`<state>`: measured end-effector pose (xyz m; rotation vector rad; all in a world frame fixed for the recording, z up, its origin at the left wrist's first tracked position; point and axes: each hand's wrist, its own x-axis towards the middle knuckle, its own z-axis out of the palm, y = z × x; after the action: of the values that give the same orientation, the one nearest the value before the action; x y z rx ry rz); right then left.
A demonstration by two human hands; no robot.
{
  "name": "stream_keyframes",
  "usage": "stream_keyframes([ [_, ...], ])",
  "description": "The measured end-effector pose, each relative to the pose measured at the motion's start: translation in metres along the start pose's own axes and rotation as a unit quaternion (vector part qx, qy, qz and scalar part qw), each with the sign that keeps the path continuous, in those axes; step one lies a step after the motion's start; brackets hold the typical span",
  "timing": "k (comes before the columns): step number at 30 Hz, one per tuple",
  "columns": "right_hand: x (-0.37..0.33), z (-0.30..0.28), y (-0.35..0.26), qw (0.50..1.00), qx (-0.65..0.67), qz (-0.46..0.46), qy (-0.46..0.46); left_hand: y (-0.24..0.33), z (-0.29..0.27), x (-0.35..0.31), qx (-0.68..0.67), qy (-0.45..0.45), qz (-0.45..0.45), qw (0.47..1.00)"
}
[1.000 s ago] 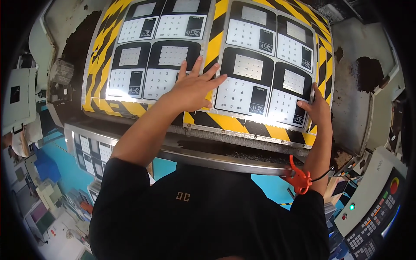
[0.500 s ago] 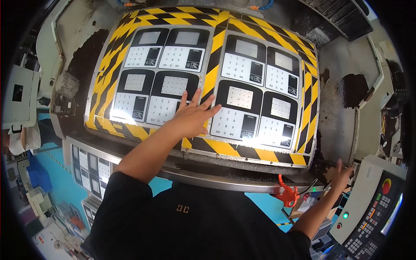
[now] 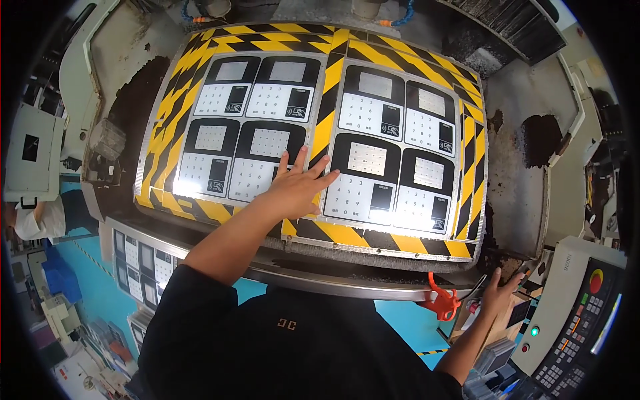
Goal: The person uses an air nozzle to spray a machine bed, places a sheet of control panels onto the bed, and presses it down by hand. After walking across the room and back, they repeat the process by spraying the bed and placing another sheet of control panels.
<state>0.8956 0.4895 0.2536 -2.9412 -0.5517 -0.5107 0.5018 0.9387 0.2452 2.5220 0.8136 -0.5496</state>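
My left hand (image 3: 297, 183) lies flat with spread fingers over the strip between two sheets of keypad panels; nothing is in it. The left sheet (image 3: 248, 179) and the right sheet (image 3: 363, 197) carry black-and-white panels with number keys and silver windows. Both sit on a bed edged with yellow-and-black striped tape (image 3: 325, 130). At the bed's lower right, my right hand (image 3: 501, 291) is closed around something dark beside the machine's corner, with the thumb standing up. What it holds is mostly hidden by the fingers; an orange bit shows near it.
An orange-red trigger gun (image 3: 443, 304) hangs at the metal front ledge (image 3: 347, 287). A control panel (image 3: 570, 327) with a red knob stands at right. More keypad sheets (image 3: 143, 267) lie lower left. Another person's white top (image 3: 45, 221) shows at far left. Blue hoses (image 3: 404, 13) hang above.
My right hand has moved down and left and closed at the machine's corner. The left hand stays on the bed. The view has shifted slightly, and a person appears at far left.
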Motion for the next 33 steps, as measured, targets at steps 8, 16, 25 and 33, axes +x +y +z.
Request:
stream_keyframes([
  [8,-0.149,-0.067,-0.095,0.899,0.252,-0.286,-0.218,0.002,-0.009,-0.005,0.001,-0.009,0.011,1.0],
  [16,-0.057,-0.096,-0.321,0.877,0.186,-0.292,-0.333,-0.033,0.005,-0.004,-0.127,0.117,0.085,0.981],
  [25,-0.182,-0.172,-0.313,0.696,0.235,-0.51,-0.448,-0.249,0.032,-0.217,-0.693,0.468,-0.155,0.526],
  [33,-0.302,-0.188,-0.329,0.653,0.105,-0.571,-0.486,-0.2,0.252,-0.345,-0.779,0.393,-0.246,0.422],
])
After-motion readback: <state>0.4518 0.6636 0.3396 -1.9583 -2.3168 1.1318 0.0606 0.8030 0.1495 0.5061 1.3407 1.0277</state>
